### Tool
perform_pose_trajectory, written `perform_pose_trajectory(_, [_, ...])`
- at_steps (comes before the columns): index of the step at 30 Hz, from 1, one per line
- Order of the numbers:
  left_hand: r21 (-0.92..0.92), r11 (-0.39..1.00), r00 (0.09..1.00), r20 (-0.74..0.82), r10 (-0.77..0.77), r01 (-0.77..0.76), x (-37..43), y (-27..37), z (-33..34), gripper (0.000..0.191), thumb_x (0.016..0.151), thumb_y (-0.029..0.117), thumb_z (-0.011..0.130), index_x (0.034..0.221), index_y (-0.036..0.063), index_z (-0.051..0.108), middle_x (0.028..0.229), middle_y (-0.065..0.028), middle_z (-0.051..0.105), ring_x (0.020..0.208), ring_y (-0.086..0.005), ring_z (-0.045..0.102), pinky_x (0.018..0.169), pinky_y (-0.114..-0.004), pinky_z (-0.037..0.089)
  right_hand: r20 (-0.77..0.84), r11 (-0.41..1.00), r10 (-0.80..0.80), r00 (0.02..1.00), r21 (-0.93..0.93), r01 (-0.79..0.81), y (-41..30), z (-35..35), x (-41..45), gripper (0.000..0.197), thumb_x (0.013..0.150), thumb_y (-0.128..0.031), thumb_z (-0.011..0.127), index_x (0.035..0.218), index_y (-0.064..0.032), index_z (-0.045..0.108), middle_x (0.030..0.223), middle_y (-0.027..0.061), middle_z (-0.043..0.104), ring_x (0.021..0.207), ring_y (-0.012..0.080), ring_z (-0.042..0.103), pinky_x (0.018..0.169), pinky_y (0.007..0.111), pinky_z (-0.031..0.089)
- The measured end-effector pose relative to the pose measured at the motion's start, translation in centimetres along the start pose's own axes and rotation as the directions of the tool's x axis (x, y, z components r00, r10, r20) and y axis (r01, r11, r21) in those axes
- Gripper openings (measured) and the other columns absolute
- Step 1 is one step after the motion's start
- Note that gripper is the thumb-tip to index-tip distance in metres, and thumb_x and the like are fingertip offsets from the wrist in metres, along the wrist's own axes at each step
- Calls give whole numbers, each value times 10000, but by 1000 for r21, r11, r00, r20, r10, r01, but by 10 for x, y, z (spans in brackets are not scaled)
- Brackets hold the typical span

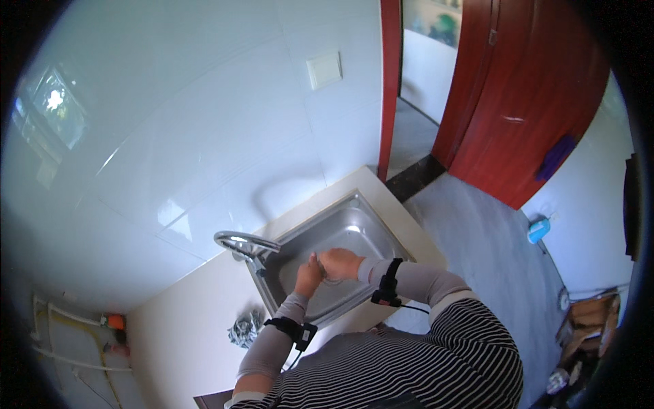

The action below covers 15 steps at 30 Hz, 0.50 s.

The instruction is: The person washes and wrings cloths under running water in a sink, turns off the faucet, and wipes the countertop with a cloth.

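Note:
A stainless steel sink (347, 225) is set into a pale countertop (189, 301). Over its basin, my left hand (308, 277) and my right hand (341, 264) meet, with the fingers curled in towards each other. Whether anything is held between them is hidden. The left thumb points up along the right hand's side. To the left of the hands, a chrome faucet (248, 239) arches from the sink's edge, its spout end short of them. No stream of water can be made out.
A crumpled grey plastic bag or cloth (246, 327) lies on the countertop left of the sink. A tiled wall (204, 102) with a switch plate (324, 70) rises behind. To the right are a red door (531, 102), a blue bottle (538, 231) and cardboard (587, 317).

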State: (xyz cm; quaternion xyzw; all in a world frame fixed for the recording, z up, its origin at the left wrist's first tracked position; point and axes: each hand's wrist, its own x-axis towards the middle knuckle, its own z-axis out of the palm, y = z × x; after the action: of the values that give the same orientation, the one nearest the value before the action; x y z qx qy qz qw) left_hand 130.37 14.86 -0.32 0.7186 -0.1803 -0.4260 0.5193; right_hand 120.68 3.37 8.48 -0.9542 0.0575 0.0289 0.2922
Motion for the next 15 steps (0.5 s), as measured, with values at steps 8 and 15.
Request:
perform_pose_trajectory(8, [665, 602, 800, -12, 600, -441, -1, 17, 3, 468, 941, 402, 325, 787, 73, 620, 742, -209, 599, 735, -427, 564, 648, -503, 442, 78, 967, -191, 979, -154, 201, 45, 31, 22, 169, 726, -163, 539, 648, -25, 595, 715, 177, 624, 700, 376, 601, 629, 440, 471])
perform_pose_trajectory(15, [735, 359, 680, 186, 709, -576, 11, -14, -2, 379, 928, 377, 371, 856, 93, 612, 808, -213, 618, 746, -429, 570, 632, -507, 441, 250, 998, -30, 968, -54, 45, 30, 25, 13, 136, 693, -163, 542, 675, -48, 612, 783, 161, 642, 736, 368, 602, 655, 441, 471])
